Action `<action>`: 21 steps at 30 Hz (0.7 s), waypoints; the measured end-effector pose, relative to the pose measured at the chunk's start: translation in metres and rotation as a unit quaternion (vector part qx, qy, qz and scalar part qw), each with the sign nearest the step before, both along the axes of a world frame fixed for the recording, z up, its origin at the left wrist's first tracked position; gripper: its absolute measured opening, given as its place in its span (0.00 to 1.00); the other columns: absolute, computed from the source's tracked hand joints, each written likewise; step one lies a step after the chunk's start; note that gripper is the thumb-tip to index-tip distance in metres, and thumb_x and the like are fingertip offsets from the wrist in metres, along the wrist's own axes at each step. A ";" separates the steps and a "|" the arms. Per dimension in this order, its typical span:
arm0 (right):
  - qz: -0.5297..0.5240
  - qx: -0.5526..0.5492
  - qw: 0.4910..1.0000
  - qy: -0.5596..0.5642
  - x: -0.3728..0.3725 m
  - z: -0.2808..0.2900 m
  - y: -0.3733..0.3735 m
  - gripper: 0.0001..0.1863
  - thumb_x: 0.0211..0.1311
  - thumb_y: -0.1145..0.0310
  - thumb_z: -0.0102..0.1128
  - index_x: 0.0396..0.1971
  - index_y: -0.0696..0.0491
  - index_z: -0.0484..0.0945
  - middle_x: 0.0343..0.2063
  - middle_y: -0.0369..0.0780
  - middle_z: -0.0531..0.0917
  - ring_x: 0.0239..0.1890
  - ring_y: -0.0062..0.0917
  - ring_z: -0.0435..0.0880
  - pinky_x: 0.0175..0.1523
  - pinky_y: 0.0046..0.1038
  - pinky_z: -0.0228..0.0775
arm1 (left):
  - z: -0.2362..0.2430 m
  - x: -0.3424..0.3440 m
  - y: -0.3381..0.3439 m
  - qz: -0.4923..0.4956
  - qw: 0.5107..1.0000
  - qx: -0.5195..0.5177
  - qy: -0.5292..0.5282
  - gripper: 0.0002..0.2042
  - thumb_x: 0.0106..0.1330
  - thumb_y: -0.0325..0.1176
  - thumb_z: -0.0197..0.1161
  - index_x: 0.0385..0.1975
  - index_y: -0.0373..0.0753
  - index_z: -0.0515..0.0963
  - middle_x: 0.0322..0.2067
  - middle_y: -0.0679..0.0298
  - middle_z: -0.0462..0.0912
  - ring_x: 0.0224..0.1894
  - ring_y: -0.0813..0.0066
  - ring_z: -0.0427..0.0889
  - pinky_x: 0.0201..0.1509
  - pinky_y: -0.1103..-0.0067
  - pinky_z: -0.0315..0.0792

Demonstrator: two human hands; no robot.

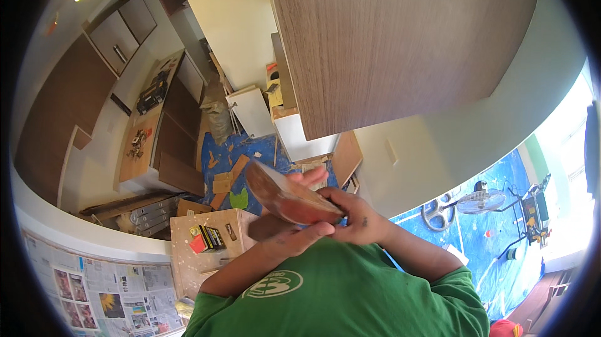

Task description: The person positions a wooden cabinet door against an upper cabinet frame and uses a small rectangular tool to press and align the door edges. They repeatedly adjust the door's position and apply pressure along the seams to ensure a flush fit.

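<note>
A curved, brown and reddish board-like piece (285, 196) is held up in front of my chest, tilted, with a pale worn face at its upper left. I cannot tell its exact kind. My left hand (291, 240) supports it from below, thumb along the lower edge and fingertips showing beyond its far side. Around its right end closes my right hand (360, 215), with part of its grip hidden behind the piece. Just left of my forearm stands a wooden box table (188, 268), carrying a black and yellow box (211, 237) and a small red item.
A large wood-grain panel (400, 36) hangs ahead, above hand height. Blue sheeting with wood scraps (225, 155) covers the floor. Cabinets and a counter (141, 149) line the left side. At right are a fan (479, 202) and a metal stand (535, 215). Newspaper (106, 293) covers a surface at lower left.
</note>
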State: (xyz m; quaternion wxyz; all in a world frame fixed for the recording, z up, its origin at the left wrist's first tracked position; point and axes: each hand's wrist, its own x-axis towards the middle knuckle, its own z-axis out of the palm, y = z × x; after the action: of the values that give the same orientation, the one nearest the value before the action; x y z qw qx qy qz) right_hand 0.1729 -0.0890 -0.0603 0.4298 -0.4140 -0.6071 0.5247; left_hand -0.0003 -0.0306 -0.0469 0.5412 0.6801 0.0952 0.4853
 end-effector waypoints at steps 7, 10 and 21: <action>-0.031 0.065 0.995 -0.069 0.027 -0.032 -0.021 0.32 0.48 0.68 0.74 0.54 0.60 0.73 0.45 0.43 0.79 0.45 0.28 0.81 0.47 0.29 0.73 | -0.026 -0.036 0.039 -0.066 0.955 -0.030 0.287 0.30 0.66 0.40 0.67 0.65 0.37 0.67 0.65 0.48 0.67 0.66 0.67 0.68 0.67 0.70 0.64; -0.060 0.102 0.978 -0.172 0.032 -0.027 -0.026 0.33 0.44 0.67 0.76 0.53 0.60 0.73 0.44 0.47 0.79 0.41 0.37 0.83 0.47 0.32 0.75 | -0.054 -0.068 0.068 -0.028 0.953 -0.196 0.229 0.18 0.72 0.36 0.60 0.57 0.34 0.73 0.57 0.51 0.76 0.60 0.66 0.75 0.62 0.73 0.70; -0.200 0.353 0.839 -0.361 0.060 0.025 -0.013 0.36 0.32 0.75 0.72 0.51 0.59 0.74 0.42 0.46 0.78 0.39 0.43 0.82 0.44 0.38 0.76 | 0.039 -0.061 0.073 0.007 0.973 0.090 0.213 0.31 0.58 0.55 0.71 0.49 0.33 0.75 0.44 0.57 0.84 0.50 0.62 0.82 0.60 0.67 0.70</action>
State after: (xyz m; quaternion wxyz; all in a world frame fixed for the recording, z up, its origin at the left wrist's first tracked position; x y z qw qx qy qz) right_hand 0.2327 -0.1018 -0.0356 0.3927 -0.5069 -0.7673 -0.0099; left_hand -0.0612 0.0422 -0.0080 0.4416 0.8129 0.1693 0.3399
